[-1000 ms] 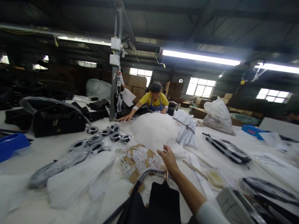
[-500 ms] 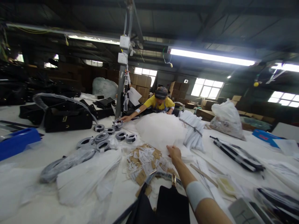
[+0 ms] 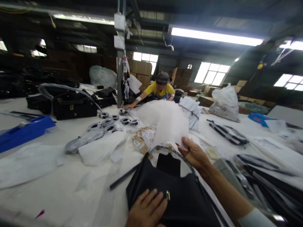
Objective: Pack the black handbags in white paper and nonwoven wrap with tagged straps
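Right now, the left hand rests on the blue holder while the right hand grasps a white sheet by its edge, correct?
The left hand's place is wrong: the head view shows the left hand on the black bag. The right hand does grasp the white sheet by its edge.

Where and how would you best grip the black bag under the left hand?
Probably the handle, coming from the left: it arches beyond the body of the black bag, and the right hand, holding a white sheet, crowds the other side.
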{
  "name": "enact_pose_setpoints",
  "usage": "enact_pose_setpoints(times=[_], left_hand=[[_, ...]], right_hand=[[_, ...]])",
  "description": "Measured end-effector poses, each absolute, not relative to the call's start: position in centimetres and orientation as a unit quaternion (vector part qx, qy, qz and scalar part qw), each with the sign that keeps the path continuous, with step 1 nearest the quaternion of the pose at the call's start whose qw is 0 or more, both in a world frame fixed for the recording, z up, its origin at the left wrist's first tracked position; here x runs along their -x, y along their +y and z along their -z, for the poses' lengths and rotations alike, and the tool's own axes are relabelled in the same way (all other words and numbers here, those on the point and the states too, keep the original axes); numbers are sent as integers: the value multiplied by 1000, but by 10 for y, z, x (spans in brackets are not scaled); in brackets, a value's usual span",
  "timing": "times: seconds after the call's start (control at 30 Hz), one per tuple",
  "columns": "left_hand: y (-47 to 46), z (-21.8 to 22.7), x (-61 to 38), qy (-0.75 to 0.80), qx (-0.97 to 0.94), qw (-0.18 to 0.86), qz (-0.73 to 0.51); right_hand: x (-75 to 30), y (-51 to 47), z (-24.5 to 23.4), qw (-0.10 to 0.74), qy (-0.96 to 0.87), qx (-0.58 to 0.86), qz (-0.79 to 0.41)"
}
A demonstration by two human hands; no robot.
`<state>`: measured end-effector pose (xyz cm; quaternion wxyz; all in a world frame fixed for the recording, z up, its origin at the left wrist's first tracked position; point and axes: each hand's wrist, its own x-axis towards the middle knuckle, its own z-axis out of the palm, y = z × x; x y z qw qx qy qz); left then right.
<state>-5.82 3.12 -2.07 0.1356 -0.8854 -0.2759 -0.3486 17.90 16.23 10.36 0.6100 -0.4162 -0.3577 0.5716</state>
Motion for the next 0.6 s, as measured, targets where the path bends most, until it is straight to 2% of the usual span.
enact_pose_setpoints(times=[0.07, 0.2, 0.4, 0.53, 0.6], left_hand=[[27, 18, 58, -314, 897, 111, 290], [19, 8, 54, -340, 889, 78, 297], [17, 6, 52, -363, 885, 34, 288], [11, 24, 57, -413, 870, 73, 260], [8, 33, 60, -413, 865, 100, 267]], right_hand=[[-184, 120, -102, 570, -335, 428, -616], [-189, 60, -86, 480, -345, 487, -643], [-195, 26, -82, 464, -386, 562, -565], [-203, 18, -88, 380, -438, 618, -531], [-210, 16, -88, 322, -485, 666, -467]])
